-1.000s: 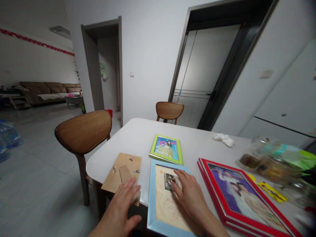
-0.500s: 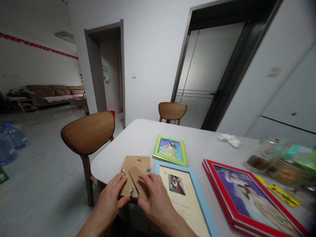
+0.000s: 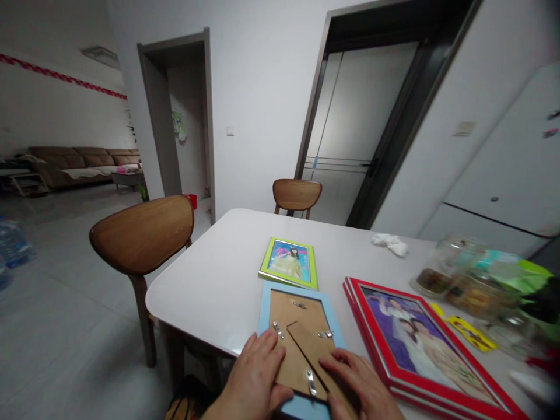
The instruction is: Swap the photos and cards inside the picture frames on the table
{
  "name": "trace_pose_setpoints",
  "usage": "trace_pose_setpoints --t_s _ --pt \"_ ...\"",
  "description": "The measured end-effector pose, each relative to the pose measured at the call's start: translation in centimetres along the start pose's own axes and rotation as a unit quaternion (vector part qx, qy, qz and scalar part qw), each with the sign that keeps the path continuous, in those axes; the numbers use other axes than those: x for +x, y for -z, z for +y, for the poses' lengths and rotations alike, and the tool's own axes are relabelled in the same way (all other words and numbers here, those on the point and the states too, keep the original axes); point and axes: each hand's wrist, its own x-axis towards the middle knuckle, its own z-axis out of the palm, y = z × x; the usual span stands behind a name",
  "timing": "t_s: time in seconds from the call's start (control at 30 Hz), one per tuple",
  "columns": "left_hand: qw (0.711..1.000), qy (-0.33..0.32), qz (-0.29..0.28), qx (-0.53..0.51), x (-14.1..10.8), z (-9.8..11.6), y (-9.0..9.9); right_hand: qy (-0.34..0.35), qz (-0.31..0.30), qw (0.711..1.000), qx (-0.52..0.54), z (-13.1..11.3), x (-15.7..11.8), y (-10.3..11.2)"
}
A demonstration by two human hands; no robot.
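A brown backing board (image 3: 306,326) with metal clips and a diagonal stand flap lies within the light blue frame (image 3: 265,309), covering its opening. My left hand (image 3: 256,376) rests on the board's left edge, thumb near its lower edge. On the right, my right hand (image 3: 361,382) grips the stand flap and lower right part of the board. A green frame (image 3: 311,262) with a picture lies just beyond the blue one. To the right are stacked red frames (image 3: 380,356), the top one showing a photo of people.
Glass jars (image 3: 472,291), a yellow strip (image 3: 471,333) and crumpled white tissue (image 3: 390,244) lie on the white table (image 3: 210,280)'s right part. Wooden chairs (image 3: 146,233) stand at the left and the far side.
Both hands moved right with the backing board, from beside the blue frame to over its opening. The printed sheet there is now covered. The view has shifted slightly right.
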Motion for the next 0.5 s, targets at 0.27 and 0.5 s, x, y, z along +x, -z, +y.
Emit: trace_pose_setpoints --t_s 0.27,0.5 --pt "0.998 0.040 -0.043 0.026 -0.3 0.0 1.1 0.029 -0.008 0.999 -0.039 -0.7 0.7 -1.6" --pt "0.994 0.045 -0.090 0.041 -0.3 0.3 1.7 -0.043 -0.021 0.994 -0.095 -0.3 3.8 -0.6"
